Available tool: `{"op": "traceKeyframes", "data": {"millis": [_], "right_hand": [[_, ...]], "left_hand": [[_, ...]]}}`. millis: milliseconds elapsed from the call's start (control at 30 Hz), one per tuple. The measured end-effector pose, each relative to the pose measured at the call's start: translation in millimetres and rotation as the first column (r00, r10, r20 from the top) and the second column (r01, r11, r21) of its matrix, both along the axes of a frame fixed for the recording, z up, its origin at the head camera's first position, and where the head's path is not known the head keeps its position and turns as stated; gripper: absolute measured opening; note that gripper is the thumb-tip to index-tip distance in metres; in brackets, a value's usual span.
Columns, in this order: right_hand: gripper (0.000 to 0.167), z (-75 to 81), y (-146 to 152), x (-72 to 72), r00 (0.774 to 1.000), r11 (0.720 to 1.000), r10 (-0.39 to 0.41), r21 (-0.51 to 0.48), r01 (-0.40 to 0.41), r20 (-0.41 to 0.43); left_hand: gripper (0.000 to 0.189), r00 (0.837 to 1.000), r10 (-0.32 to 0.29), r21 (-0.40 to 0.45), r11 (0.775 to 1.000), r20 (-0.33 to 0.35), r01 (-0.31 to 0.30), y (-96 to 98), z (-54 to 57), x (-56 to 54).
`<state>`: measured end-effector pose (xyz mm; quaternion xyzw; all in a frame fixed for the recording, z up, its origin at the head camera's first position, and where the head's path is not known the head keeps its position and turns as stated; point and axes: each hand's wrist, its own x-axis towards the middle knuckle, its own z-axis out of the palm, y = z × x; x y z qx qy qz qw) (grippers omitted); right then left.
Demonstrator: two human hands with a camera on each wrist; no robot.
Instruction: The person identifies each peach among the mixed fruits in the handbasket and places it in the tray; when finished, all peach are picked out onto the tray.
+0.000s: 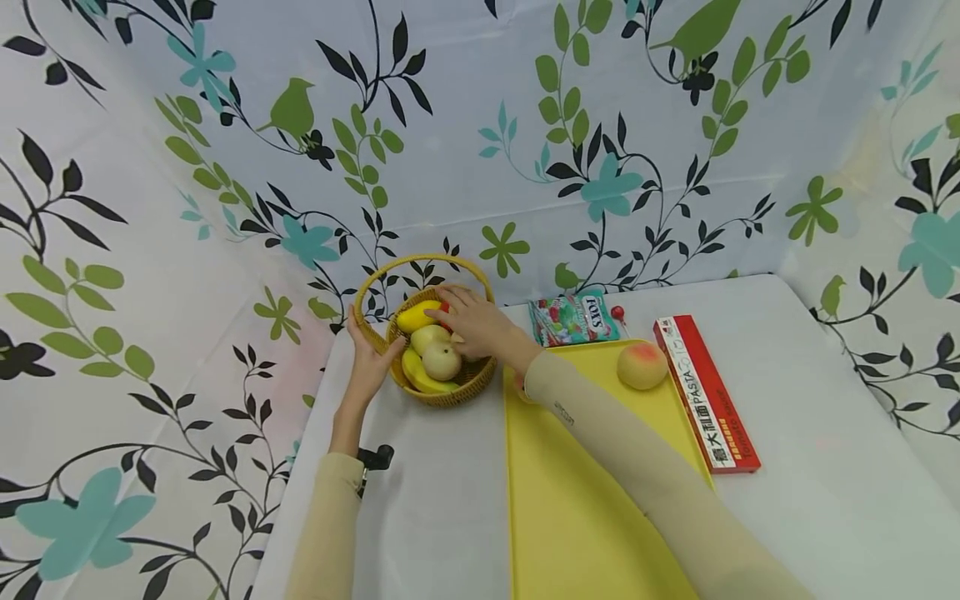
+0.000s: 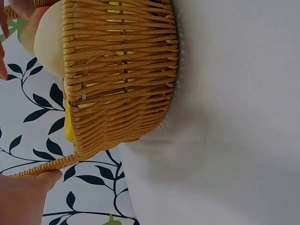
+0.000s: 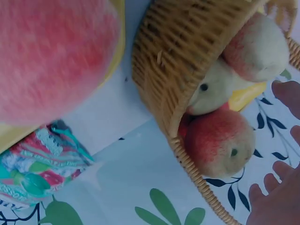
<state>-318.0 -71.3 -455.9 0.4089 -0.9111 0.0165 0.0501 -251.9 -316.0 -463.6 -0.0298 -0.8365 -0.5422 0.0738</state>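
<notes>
A wicker basket (image 1: pixel 450 398) stands on the table, its arched handle raised. My left hand (image 1: pixel 366 362) grips the handle's left base, the thumb on its near side; the left wrist view shows that thumb (image 2: pixel 49 179) against the handle. Above the basket's fruit is my right hand (image 1: pixel 480 321), fingers spread. In the right wrist view these fingers (image 3: pixel 281 176) stand apart from the fruit, holding nothing. Inside lie a yellow banana (image 1: pixel 423 379), a pale round fruit (image 1: pixel 441 361), a yellow fruit (image 1: pixel 418 317) and reddish peaches (image 3: pixel 218 140), partly hidden by the hand and rim.
A yellow tray (image 1: pixel 577 500) lies right of the basket, beneath my right forearm. On it sits a peach (image 1: pixel 642 365). A red pasta box (image 1: pixel 707 392) overlaps its right edge. Behind are a teal candy bag (image 1: pixel 573 319) and a red lollipop (image 1: pixel 617 313). Patterned cloth (image 1: pixel 465 192) hangs behind.
</notes>
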Motion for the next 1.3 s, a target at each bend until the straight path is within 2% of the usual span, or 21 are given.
{"op": "traceKeyframes", "data": {"millis": [133, 333, 467, 567, 667, 767, 833, 933, 1033, 1067, 1133, 1200, 1300], "right_hand": [[0.066, -3.5, 1, -10.6, 0.998, 0.993, -0.065, 0.096, 0.063, 0.01], [0.065, -15.1, 3, -13.2, 0.996, 0.988, -0.086, 0.135, 0.081, 0.029], [0.061, -19.8, 4, -11.9, 0.994, 0.982, -0.102, 0.153, 0.106, -0.035], [0.056, -23.5, 6, -13.1, 0.989, 0.983, -0.093, 0.148, 0.11, -0.117], [0.05, -26.2, 9, -13.2, 0.983, 0.992, -0.063, 0.1, 0.081, -0.172], [0.048, -27.5, 13, -10.8, 0.982, 0.997, -0.031, 0.066, 0.045, -0.188], [0.047, -27.2, 17, -7.8, 0.985, 1.0, -0.012, 0.025, 0.016, -0.17], [0.044, -24.2, 29, 1.2, 0.991, 0.995, 0.016, -0.096, -0.029, -0.132], [0.045, -25.0, 50, 12.4, 0.996, 0.962, 0.032, -0.268, -0.052, -0.078], [0.049, -25.4, 56, 16.5, 0.998, 0.948, 0.024, -0.316, -0.039, -0.049], [0.053, -27.9, 72, 23.9, 1.0, 0.917, -0.001, -0.4, 0.008, 0.018], [0.055, -28.4, 88, 31.6, 0.996, 0.883, -0.028, -0.465, 0.065, 0.086], [0.057, -28.0, 116, 42.8, 0.988, 0.858, -0.06, -0.499, 0.124, 0.144]], "left_hand": [[0.113, 1.0, -0.012, 0.003, 1.0, 0.0, 0.012, 0.7, -2.4, 1.9], [0.113, 1.0, -0.011, 0.013, 1.0, -0.015, 0.011, 0.4, -5.0, 3.1], [0.111, 1.0, -0.017, 0.007, 1.0, -0.007, 0.017, 1.3, -6.0, -0.2], [0.111, 1.0, -0.016, 0.008, 1.0, -0.003, 0.016, 2.5, -7.1, -2.5], [0.112, 1.0, -0.015, 0.01, 1.0, 0.011, 0.015, 3.0, -8.5, -3.0], [0.112, 1.0, -0.009, 0.003, 1.0, 0.025, 0.009, 2.9, -8.7, -1.5], [0.113, 1.0, -0.004, -0.007, 1.0, 0.02, 0.004, 2.7, -8.1, -0.7], [0.112, 1.0, 0.003, -0.025, 1.0, -0.003, -0.003, -3.2, -18.7, -8.7], [0.112, 1.0, 0.015, -0.059, 0.998, -0.027, -0.017, -9.7, -29.0, -15.9], [0.112, 0.999, 0.02, -0.071, 0.997, -0.031, -0.023, -12.2, -31.8, -17.5], [0.111, 0.999, 0.025, -0.086, 0.996, -0.044, -0.029, -12.4, -30.0, -15.3], [0.111, 0.999, 0.026, -0.089, 0.996, -0.047, -0.03, -12.0, -29.6, -14.1], [0.111, 0.999, 0.025, -0.087, 0.996, -0.042, -0.029, -11.4, -29.8, -11.9]]}}
